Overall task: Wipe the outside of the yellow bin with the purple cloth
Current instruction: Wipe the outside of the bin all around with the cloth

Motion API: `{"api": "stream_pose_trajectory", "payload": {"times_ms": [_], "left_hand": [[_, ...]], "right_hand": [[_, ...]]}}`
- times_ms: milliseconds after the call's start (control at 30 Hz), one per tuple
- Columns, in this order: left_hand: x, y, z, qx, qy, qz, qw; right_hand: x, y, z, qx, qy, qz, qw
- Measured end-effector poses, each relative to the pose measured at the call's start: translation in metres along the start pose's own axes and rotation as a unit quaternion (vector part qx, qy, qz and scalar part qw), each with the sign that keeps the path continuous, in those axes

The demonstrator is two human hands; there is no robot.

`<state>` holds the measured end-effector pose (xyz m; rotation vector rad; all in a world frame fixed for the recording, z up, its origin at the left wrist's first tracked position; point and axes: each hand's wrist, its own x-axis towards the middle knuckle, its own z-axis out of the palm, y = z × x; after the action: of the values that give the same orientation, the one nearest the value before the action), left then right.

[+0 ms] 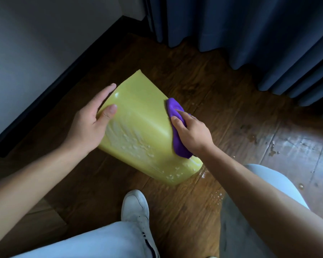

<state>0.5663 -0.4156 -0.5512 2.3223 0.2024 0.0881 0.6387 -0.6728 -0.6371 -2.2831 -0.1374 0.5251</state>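
Nearest the camera, the person's pale trouser legs frame a white shoe (136, 209) planted on the wooden floor (222, 86). The boards are dark brown and grained, with a wet sheen and scattered water drops (217, 195) near the right knee, and more droplets and glare on the planks further right.

Just beyond the shoe, the yellow bin (138, 125) lies tipped on its side on the floor, its broad outer wall facing up and streaked with foam and beads of water toward its near end. The left hand (90, 120) rests on the bin's left edge, spread open, thumb flat on the upper face and fingers wrapped over the side, steadying it. The right hand (191, 132) is closed around the purple cloth (175, 125), bunched under the palm and fingers and pressed against the bin's right edge; the cloth sticks out ahead of and behind the hand.

Past the bin, the floor runs into a corner. A dark skirting board (63, 79) lines the foot of a pale wall (35, 34) on the left, and dark blue curtains (241, 25) hang in folds to the floor across the back and right.
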Motion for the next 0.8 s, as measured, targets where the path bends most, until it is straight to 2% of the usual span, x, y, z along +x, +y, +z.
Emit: {"api": "stream_pose_trajectory", "payload": {"times_ms": [300,567,700,800], "left_hand": [[0.009,-0.012,-0.003,-0.040,0.039,-0.042,0.998],[0.010,-0.014,-0.003,-0.058,0.045,-0.048,0.996],[0.010,-0.009,-0.003,-0.043,0.032,-0.038,0.998],[0.008,-0.007,-0.003,-0.042,0.028,-0.037,0.998]], "right_hand": [[0.010,0.037,-0.002,-0.028,0.006,0.112,0.993],[0.025,0.059,-0.013,0.020,-0.040,0.160,0.986],[0.019,0.065,-0.010,0.052,-0.008,0.226,0.973],[0.013,0.063,-0.012,0.071,0.068,0.229,0.968]]}}
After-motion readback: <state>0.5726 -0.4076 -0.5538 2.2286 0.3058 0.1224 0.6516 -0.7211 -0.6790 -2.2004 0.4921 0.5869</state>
